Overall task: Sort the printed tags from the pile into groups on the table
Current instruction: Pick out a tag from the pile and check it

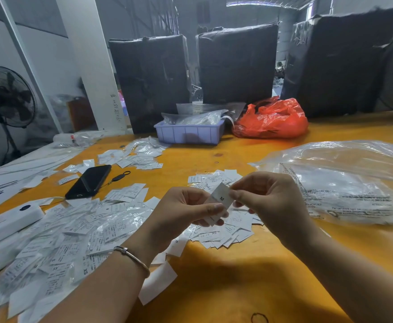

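A white tag printed "M" (pixel 221 197) is held up between both hands over the orange table (pixel 249 276). My left hand (pixel 181 210) grips its lower part, fingers curled under it. My right hand (pixel 267 197) pinches its upper right edge. A big loose pile of printed tags (pixel 58 243) in clear sleeves spreads over the left of the table. A sorted group of tags (pixel 228 231) lies just under my hands, another group (pixel 214 179) sits behind them, and a further group (pixel 139 155) lies toward the back left.
A black phone (pixel 89 181) with a strap lies left of centre, a white device (pixel 6 223) at the far left. Clear plastic bags (pixel 344 180) cover the right side. A lilac tray (pixel 188 134) and a red bag (pixel 272 120) stand at the back before dark wrapped bales.
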Tool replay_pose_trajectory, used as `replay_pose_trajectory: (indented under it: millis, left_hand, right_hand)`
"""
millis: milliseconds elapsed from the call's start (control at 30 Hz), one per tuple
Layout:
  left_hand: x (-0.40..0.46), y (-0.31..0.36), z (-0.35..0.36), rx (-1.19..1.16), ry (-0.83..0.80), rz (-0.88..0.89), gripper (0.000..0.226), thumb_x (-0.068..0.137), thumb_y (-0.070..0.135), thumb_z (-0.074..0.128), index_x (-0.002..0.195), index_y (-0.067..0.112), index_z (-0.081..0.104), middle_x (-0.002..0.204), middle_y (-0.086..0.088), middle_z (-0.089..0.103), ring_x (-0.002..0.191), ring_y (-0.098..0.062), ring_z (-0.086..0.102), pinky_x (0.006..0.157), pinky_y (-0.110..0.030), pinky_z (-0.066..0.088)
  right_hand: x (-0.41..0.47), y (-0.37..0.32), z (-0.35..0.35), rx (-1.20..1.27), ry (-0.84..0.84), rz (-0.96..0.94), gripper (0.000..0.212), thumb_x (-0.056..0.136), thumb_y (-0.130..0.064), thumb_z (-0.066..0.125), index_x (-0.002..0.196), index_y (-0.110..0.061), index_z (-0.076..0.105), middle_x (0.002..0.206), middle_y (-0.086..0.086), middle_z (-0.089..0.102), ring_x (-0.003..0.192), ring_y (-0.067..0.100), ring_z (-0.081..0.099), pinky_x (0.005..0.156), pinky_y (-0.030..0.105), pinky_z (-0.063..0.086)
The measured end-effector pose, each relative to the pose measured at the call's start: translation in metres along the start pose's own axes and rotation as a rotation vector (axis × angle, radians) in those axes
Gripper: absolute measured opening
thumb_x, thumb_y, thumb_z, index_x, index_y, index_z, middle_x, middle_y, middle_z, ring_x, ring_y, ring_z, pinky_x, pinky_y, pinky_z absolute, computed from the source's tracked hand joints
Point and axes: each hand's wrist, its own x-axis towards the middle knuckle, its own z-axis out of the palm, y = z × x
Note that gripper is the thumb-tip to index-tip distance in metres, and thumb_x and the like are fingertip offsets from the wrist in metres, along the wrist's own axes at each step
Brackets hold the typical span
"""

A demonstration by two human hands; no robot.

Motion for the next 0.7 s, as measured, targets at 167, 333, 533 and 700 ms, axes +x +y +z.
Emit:
replay_pose_trajectory:
  millis: [167, 333, 533, 700]
  left_hand:
    - [0.0015, 0.0003, 0.0006, -0.038, 0.011, -0.023, 0.022, 0.070, 0.030, 0.077, 0.086, 0.015, 0.078, 0.086, -0.006, 0.077, 0.074, -0.020, 0.074, 0.062, -0.019, 0.055]
    - [0.0011, 0.0014, 0.0010, -0.052, 0.004, -0.016, 0.027, 0.071, 0.026, 0.076, 0.090, 0.008, 0.077, 0.086, -0.009, 0.077, 0.073, -0.022, 0.074, 0.063, -0.021, 0.055]
    - [0.0008, 0.0016, 0.0006, -0.072, 0.025, -0.019, 0.022, 0.074, 0.022, 0.075, 0.090, 0.007, 0.076, 0.086, -0.009, 0.077, 0.072, -0.021, 0.074, 0.061, -0.018, 0.053]
    - [0.0016, 0.0013, 0.0006, -0.051, 0.030, -0.020, 0.030, 0.073, 0.026, 0.076, 0.094, 0.004, 0.076, 0.087, -0.008, 0.077, 0.074, -0.021, 0.074, 0.061, -0.017, 0.053]
  right_hand:
    - [0.0022, 0.0010, -0.0026, 0.122, -0.033, 0.179, 0.019, 0.079, 0.001, 0.069, 0.076, -0.016, 0.076, 0.069, 0.007, 0.073, 0.058, 0.013, 0.065, 0.048, 0.016, 0.046]
    - [0.0012, 0.0005, -0.0012, 0.030, -0.126, 0.168, 0.022, 0.080, 0.002, 0.067, 0.076, -0.018, 0.076, 0.068, 0.002, 0.073, 0.059, 0.012, 0.066, 0.049, 0.017, 0.045]
    - [0.0016, -0.0001, -0.0011, -0.054, -0.079, 0.023, 0.023, 0.077, 0.003, 0.069, 0.078, -0.018, 0.076, 0.066, 0.002, 0.072, 0.058, 0.013, 0.065, 0.051, 0.014, 0.045]
    - [0.0003, 0.0000, -0.0008, -0.101, -0.086, -0.012, 0.024, 0.077, 0.004, 0.066, 0.078, -0.018, 0.076, 0.064, 0.000, 0.071, 0.060, 0.014, 0.065, 0.052, 0.017, 0.046]
